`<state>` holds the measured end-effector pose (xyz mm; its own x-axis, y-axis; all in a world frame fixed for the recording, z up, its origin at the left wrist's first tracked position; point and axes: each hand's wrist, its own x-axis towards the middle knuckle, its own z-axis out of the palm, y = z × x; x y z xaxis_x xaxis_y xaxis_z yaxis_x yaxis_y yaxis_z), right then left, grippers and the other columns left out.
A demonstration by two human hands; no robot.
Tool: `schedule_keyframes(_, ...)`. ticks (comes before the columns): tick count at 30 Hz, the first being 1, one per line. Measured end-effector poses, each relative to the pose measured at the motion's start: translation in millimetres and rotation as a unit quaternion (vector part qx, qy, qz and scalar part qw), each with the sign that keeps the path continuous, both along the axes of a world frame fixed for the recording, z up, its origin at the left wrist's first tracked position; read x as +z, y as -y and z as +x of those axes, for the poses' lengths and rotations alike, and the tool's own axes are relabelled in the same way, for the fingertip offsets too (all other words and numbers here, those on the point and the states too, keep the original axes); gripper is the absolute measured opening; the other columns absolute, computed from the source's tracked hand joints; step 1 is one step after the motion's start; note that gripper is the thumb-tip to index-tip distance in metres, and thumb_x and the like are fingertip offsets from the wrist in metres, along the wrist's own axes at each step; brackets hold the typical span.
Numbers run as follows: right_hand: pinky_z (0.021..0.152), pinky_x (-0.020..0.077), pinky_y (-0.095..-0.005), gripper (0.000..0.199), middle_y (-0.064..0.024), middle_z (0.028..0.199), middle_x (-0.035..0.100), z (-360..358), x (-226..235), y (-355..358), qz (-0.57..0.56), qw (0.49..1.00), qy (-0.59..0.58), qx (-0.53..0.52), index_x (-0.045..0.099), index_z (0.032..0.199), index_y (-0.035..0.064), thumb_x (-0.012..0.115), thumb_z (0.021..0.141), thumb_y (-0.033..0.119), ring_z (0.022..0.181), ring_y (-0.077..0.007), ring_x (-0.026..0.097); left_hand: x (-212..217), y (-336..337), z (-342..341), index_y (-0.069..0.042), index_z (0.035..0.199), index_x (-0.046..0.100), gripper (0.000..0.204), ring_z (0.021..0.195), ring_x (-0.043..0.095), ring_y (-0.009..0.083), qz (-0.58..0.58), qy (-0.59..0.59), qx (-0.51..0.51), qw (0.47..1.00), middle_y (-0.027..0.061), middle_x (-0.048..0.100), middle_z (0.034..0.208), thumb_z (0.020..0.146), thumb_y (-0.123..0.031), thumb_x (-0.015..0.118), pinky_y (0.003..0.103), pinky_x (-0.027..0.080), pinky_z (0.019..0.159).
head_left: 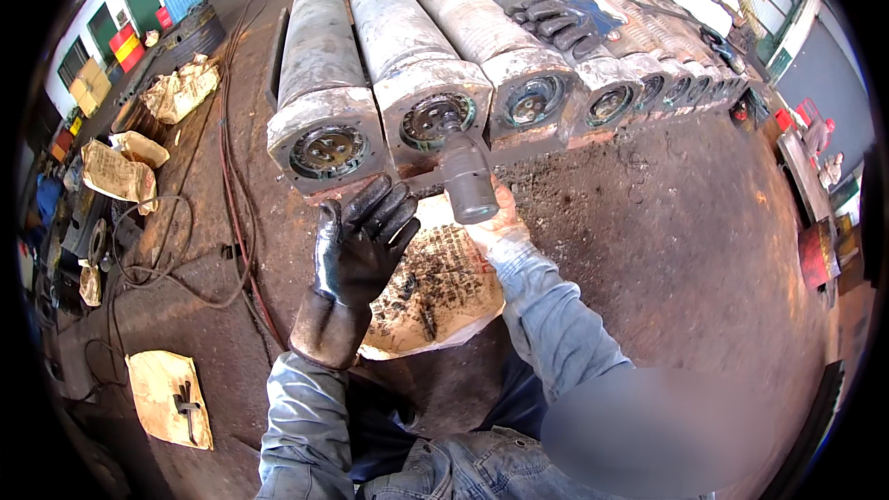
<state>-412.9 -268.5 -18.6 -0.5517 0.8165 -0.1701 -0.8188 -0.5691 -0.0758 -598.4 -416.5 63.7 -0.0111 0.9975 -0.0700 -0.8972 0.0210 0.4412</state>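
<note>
Denim sleeves [569, 319] reach up from the lower edge, over a blue-clad lap [454, 468]. On the left hand [366, 231], a black, oily glove covers everything to beyond the wrist; its fingers are spread and slightly curled, with nothing in them, just beside the dark cylindrical tool [469, 181]. Bare, the right hand [501, 215] grips that tool from the right and beneath, its fingers partly hidden behind it. The tool slants away, its narrow far end at the round recess of the second large metal cylinder [398, 32] from the left. Below both hands lies a stained paper sack [449, 292]; farther left, an L-shaped key [189, 412] rests on a paper piece [156, 393]. A spare black glove [563, 26] lies atop the cylinder row
</note>
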Motion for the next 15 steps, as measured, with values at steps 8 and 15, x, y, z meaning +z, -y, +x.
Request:
schedule_keyframes(8,0.085,0.0555,-0.0386,0.035,-0.0145,0.115,0.066,24,-16,-28,0.224,0.931,0.286,-0.035,0.060,0.121,-0.0028,0.055,0.100,0.025,0.099,-0.0244,0.064,-43,-14,2,-0.008,0.146,0.043,0.074,0.140,0.037,0.0330,0.195,-0.013,-0.024,0.980,0.0144,0.046,0.148,0.100,-0.063,0.022,0.051,0.019,0.119)
schedule_keyframes(15,0.082,0.0538,-0.0386,0.046,-0.0105,0.113,0.067,19,41,6,0.153,0.967,0.202,-0.006,0.060,0.122,-0.0034,0.057,0.099,0.036,0.095,-0.0223,0.063,-29,-21,18,-0.005,0.147,0.041,0.070,0.140,0.040,0.0309,0.166,-0.088,-0.086,0.978,0.0179,0.045,0.148,0.102,-0.056,0.024,0.053,0.018,0.120)
